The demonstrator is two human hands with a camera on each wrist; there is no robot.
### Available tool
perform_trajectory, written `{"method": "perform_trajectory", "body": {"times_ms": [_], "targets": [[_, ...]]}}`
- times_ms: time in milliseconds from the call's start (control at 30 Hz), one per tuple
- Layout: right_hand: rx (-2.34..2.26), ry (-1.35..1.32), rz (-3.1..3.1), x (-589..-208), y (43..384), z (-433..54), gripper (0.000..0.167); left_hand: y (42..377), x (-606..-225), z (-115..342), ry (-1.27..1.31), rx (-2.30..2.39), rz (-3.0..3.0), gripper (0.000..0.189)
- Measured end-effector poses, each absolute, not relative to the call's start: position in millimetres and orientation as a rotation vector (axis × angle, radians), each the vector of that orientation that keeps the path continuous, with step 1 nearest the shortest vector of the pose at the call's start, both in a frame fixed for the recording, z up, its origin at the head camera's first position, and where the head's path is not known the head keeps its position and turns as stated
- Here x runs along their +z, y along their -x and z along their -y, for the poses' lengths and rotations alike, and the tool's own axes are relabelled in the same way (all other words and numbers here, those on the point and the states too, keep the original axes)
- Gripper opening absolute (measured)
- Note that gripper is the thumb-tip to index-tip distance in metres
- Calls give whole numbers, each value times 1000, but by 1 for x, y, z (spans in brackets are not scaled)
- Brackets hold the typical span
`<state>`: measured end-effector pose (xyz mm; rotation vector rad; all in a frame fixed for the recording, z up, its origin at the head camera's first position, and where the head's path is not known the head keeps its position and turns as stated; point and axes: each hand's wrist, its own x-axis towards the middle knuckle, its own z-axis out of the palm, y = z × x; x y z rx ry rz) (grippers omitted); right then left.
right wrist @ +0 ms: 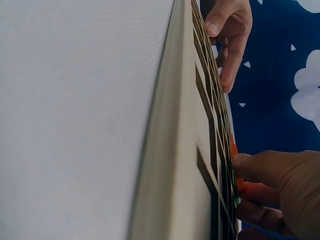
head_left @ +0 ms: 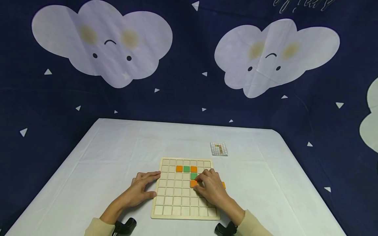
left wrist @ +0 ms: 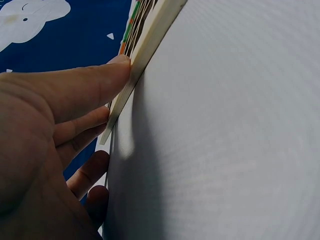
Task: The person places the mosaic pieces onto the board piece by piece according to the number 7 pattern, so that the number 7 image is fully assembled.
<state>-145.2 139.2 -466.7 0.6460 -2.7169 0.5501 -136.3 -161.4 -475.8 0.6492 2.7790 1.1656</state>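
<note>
A square wooden grid board [head_left: 172, 200] lies on the table. Orange and green square tiles sit in it: an orange tile [head_left: 179, 168], a green tile [head_left: 186, 169] and a second orange tile [head_left: 193, 169] in one row, then another green tile [head_left: 193, 176] below the last. Under that, my right hand [head_left: 211, 186] pinches an orange tile [head_left: 193, 183] with thumb and fingers at the grid surface. My left hand [head_left: 138, 190] rests against the board's left edge, its fingers fairly straight; in the left wrist view the thumb touches the wooden rim [left wrist: 142, 60].
A small printed grid card [head_left: 219, 149] with a coloured pattern lies beyond the board's far right corner. Partly hidden by my right hand, an orange piece [head_left: 223, 185] shows just right of the board. White cloth [head_left: 103, 157] covers the table; a dark blue cloud-patterned backdrop [head_left: 183, 101] hangs behind.
</note>
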Motion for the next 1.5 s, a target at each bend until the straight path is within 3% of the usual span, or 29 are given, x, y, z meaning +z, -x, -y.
{"method": "perform_trajectory", "body": {"times_ms": [1500], "targets": [[637, -583, 2705, -457, 143, -148, 30, 138, -480, 162, -662, 1172, -2788, 63]]}}
